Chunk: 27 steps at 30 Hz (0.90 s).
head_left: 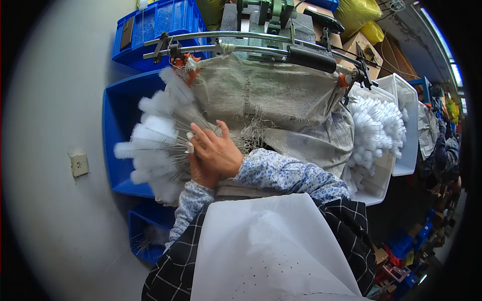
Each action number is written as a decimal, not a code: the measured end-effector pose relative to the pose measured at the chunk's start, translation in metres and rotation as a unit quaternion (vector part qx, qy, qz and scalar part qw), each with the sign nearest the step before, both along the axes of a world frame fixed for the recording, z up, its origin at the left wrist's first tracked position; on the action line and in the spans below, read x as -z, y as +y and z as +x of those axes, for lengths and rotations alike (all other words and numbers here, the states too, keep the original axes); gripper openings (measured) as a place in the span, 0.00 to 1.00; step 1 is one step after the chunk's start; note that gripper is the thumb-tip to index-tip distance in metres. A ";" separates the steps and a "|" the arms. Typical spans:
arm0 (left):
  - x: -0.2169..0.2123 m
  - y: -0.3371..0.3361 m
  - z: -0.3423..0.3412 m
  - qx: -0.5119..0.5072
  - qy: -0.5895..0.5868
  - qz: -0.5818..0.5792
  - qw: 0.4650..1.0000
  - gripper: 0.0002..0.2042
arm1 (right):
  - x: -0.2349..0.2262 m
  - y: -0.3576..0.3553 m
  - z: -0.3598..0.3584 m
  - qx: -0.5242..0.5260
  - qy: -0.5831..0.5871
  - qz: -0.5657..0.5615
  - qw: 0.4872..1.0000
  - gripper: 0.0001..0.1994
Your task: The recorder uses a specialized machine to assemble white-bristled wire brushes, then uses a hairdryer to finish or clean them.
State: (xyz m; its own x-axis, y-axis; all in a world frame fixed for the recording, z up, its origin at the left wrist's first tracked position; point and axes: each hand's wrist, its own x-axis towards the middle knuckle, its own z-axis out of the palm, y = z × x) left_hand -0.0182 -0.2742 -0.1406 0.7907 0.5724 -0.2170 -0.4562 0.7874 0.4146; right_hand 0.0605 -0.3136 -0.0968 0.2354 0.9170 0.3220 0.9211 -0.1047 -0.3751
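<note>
A big bunch of white bristle brushes (150,131) with thin twisted-wire stems fans out to my left, heads outward and stems toward my hands. My right hand (222,153) reaches across from the right, its fingers stretched and apart over the wire stems. Under it my left hand (202,174) is mostly covered; one finger with a white wrapping shows beside the stems. What the left fingers do is hidden. The stems lie by a worn grey woven cloth (271,90) hung in front of me.
A blue bin (114,135) stands behind the brushes, a smaller blue bin (138,228) below it. White tubs (384,185) with more white brushes (374,130) stand at right. Metal rods (236,49) of a bench machine (271,20) cross ahead. A person (444,150) is at far right.
</note>
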 end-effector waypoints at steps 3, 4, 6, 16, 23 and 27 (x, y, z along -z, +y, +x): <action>-0.029 0.007 -0.016 0.043 0.097 -0.058 0.993 0.30 | -0.001 0.001 -0.007 0.025 -0.035 -0.026 0.999 0.21; -0.018 0.008 -0.019 0.044 0.135 -0.076 0.987 0.30 | 0.000 0.001 -0.006 0.061 0.016 -0.059 0.996 0.23; -0.008 0.006 -0.018 0.032 0.175 -0.095 0.979 0.30 | 0.008 0.002 -0.004 0.099 0.042 -0.086 0.990 0.27; 0.007 0.015 -0.010 -0.069 0.247 -0.079 0.963 0.22 | 0.037 0.012 0.030 0.111 0.179 -0.041 0.977 0.24; 0.028 0.023 -0.017 -0.004 0.278 -0.038 0.960 0.23 | 0.056 0.037 0.052 -0.086 0.244 -0.231 0.938 0.19; 0.011 0.024 -0.029 0.052 0.182 -0.062 0.980 0.25 | 0.017 0.017 0.022 -0.028 0.222 -0.153 0.963 0.16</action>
